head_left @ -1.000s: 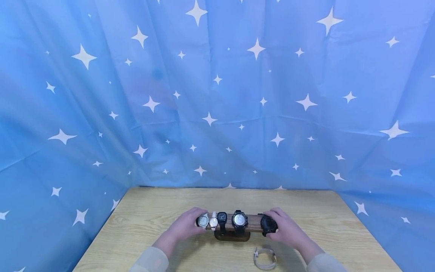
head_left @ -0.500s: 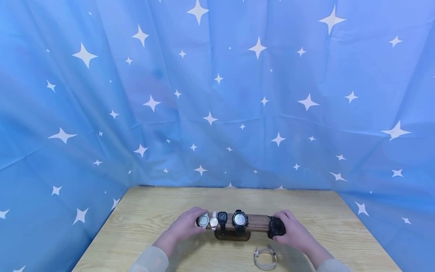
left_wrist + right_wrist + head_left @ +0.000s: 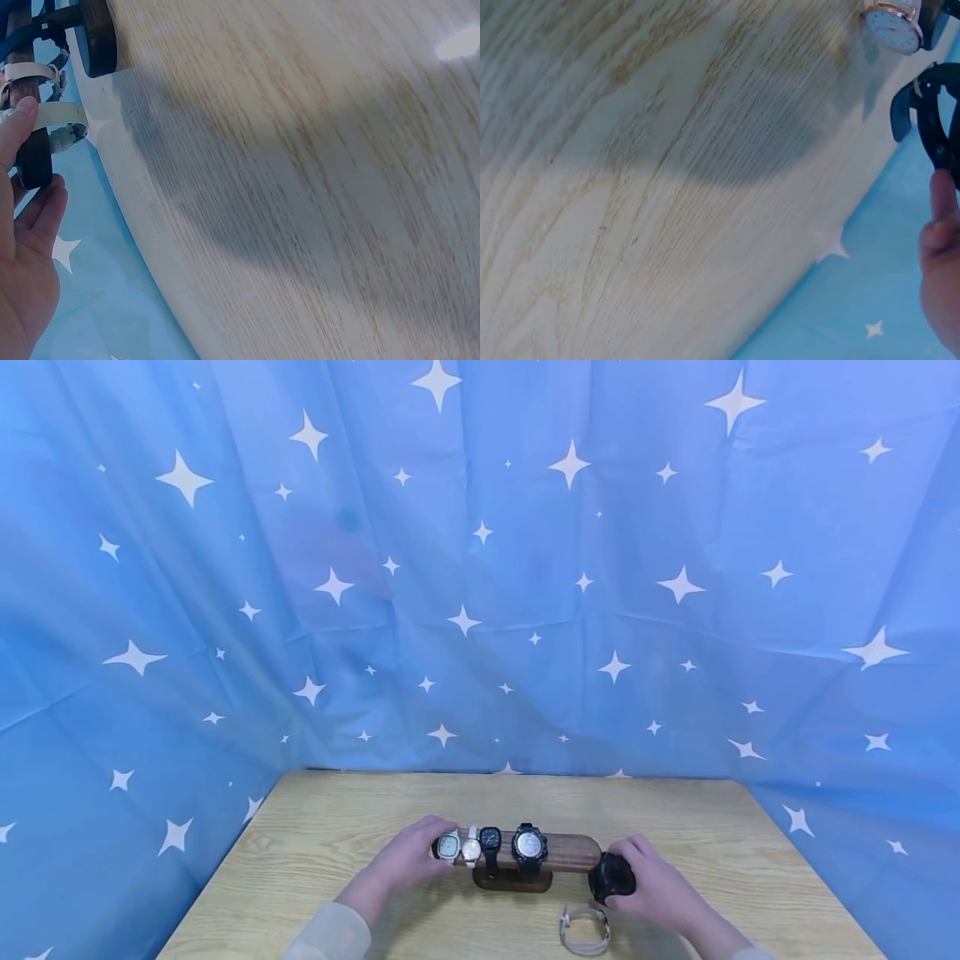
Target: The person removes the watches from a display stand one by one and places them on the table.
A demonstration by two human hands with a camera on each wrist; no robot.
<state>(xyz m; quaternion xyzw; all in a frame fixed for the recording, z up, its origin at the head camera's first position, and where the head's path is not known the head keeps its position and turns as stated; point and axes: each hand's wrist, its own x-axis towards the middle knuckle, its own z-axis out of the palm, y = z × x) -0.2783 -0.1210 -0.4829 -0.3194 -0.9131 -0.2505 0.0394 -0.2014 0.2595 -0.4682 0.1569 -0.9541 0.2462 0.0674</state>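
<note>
Off stand's right end: right hand grips chunky black watch; left hand holds stand.

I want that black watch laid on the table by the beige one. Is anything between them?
Nothing visible. The right hand holds the black watch just off the wooden bar; bare table separates it from the beige watch.

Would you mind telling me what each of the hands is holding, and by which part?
The right hand grips the black watch around its body, just off the wooden bar. The left hand holds the bar's left end.
</note>
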